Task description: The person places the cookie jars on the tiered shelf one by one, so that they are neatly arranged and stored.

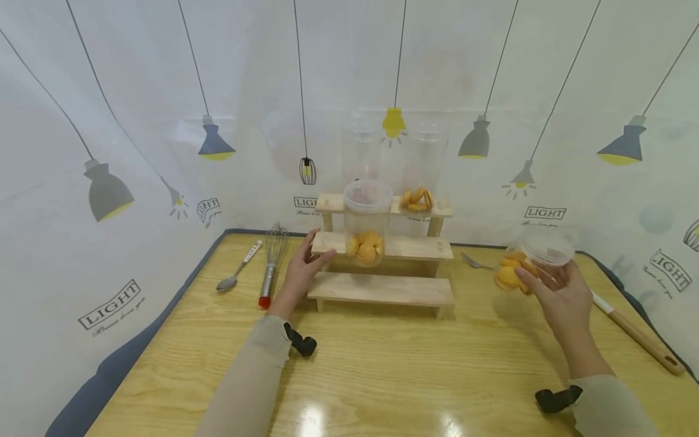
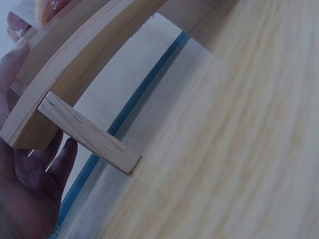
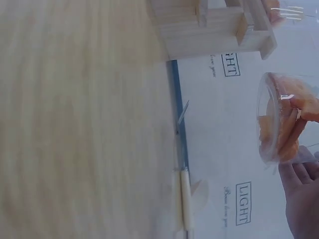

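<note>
A three-tier wooden shelf stand (image 1: pixel 382 290) sits on the table. My left hand (image 1: pixel 303 270) holds the left end of its middle tier, thumb on top in the head view; the left wrist view shows fingers (image 2: pixel 64 164) beneath the plank (image 2: pixel 65 84). My right hand (image 1: pixel 565 303) grips a clear plastic jar (image 1: pixel 546 249) of orange cookies (image 1: pixel 510 273), raised and tilted right of the stand. In the right wrist view this jar (image 3: pixel 269 94) hangs above the fingers. Another clear jar (image 1: pixel 360 218) with similar cookies stands on the middle tier.
On the top tier, a tall clear jar (image 1: pixel 423 161) holds cookies, with another clear jar (image 1: pixel 360 149) to its left. A spoon (image 1: pixel 228 282) and a red-ended whisk (image 1: pixel 269 273) lie left; a fork (image 1: pixel 474 261) and a wooden-handled utensil (image 1: pixel 639 334) lie right. A lamp-print curtain surrounds the table.
</note>
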The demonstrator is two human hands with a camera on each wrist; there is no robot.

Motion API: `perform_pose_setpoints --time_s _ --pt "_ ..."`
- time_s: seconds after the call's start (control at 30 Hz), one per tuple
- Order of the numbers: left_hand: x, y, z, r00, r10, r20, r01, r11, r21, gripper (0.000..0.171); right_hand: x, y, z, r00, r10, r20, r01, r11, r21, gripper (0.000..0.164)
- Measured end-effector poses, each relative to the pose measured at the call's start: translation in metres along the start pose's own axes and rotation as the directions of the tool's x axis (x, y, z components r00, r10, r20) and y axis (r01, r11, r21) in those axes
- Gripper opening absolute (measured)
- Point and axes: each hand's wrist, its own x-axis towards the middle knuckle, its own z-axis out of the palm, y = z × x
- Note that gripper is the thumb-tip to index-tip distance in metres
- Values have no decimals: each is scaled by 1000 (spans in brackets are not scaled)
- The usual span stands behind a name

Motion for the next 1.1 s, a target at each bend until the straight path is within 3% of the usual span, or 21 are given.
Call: perform_pose_setpoints --time_s 0.07,0.2,0.3,0.43,0.53,0.73,0.93,1.1 --pt "-1 0 0 1000 0 -2 0 1000 0 80 3 -5 4 999 -33 -2 33 999 -42 63" --pt "0 -1 0 1000 -1 -5 1 1000 1 79 10 -15 14 995 -96 3 96 995 -30 62" --pt "9 -15 1 999 22 -28 -23 1000 -14 82 14 -22 22 992 -122 24 122 993 -1 62" --pt "19 -35 1 997 63 -52 -64 998 -17 85 18 -31 36 988 -131 86 138 987 -77 63" --pt "19 -35 1 997 67 -49 -68 998 -9 83 20 -38 49 981 -137 135 155 980 -127 66" --pt "20 -35 2 996 70 -51 -70 998 -4 84 21 -52 74 956 -222 194 243 966 -92 67" --pt "21 -36 3 995 83 -46 -85 996 -34 88 19 -68 100 932 -241 270 283 951 -127 71" --pt "20 -35 2 994 93 -50 -95 995 -36 85 7 -93 119 896 -289 336 343 933 -113 70"
